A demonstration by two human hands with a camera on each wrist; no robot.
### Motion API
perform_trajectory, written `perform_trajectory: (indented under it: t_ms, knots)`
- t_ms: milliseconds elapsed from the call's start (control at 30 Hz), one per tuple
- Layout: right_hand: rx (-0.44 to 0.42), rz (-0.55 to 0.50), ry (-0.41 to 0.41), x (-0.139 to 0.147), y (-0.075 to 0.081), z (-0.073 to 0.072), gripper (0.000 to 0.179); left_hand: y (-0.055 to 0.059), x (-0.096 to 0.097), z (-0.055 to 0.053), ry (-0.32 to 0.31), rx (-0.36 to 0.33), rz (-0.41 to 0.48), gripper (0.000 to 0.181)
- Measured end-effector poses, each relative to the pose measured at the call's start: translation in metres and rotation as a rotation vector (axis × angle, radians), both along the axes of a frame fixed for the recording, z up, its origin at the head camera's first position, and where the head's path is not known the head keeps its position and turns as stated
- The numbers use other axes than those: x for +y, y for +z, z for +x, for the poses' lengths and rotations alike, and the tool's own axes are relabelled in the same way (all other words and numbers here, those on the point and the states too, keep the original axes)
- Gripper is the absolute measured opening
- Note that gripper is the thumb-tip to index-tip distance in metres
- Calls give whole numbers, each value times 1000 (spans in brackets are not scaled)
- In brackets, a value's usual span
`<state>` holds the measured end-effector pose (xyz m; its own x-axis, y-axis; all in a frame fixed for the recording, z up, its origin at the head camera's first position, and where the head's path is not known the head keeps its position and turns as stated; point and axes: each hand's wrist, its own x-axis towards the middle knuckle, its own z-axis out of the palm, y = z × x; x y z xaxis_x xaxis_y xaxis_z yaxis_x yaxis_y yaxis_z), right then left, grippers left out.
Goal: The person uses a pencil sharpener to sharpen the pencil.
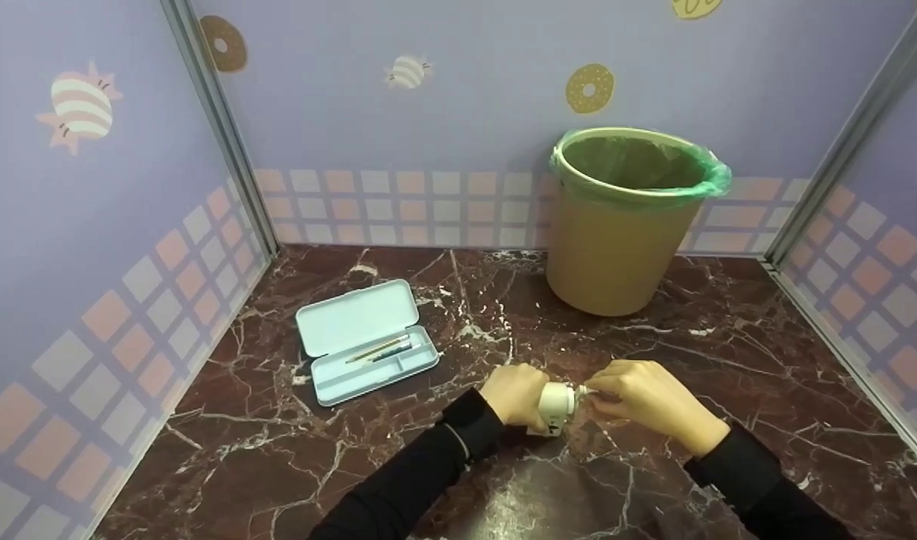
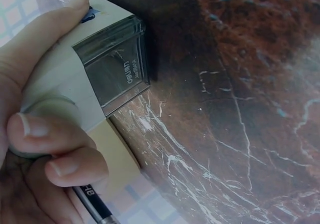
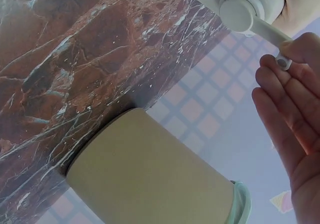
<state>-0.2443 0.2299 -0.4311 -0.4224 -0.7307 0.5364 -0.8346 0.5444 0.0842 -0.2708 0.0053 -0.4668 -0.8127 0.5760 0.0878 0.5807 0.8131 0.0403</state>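
The left hand [image 1: 517, 394] grasps the white sharpener [image 1: 554, 403], which is at the near side of the table [image 1: 241, 450], a little right of the middle; the sharpener lies tipped over, its crank side facing right, and its clear drawer [image 2: 117, 67] shows in the left wrist view; a dark pencil [image 2: 92, 204] marked HB juts out beneath the curled fingers of that hand, though how far it sits in the sharpener is hidden; the right hand [image 1: 642, 394] pinches the knob at the end of the crank [image 3: 270, 30] between thumb and fingers, just right of the sharpener; to the left and farther off lies a pale blue case [image 1: 365, 381], its lid raised on the far side, with two pencils [image 1: 376, 349] inside; the tan bin [image 1: 612, 255] stands far right by the wall [image 1: 488, 112], lined with a green bag [image 1: 717, 180].
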Motion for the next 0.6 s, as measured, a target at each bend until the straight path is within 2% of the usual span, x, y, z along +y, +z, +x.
perform_trajectory:
  t_ms: [167, 300, 600]
  knots:
    - [-4, 1, -40, 0, -1, -2, 17, -1, 0, 0, -7, 16, 7, 44]
    - [-16, 15, -70, 0, -1, -3, 17, -2, 0, 0, -6, 4, 8, 44]
    - [-94, 24, -131, -2, 0, -6, 14, 1, 1, 0, -7, -8, 12, 44]
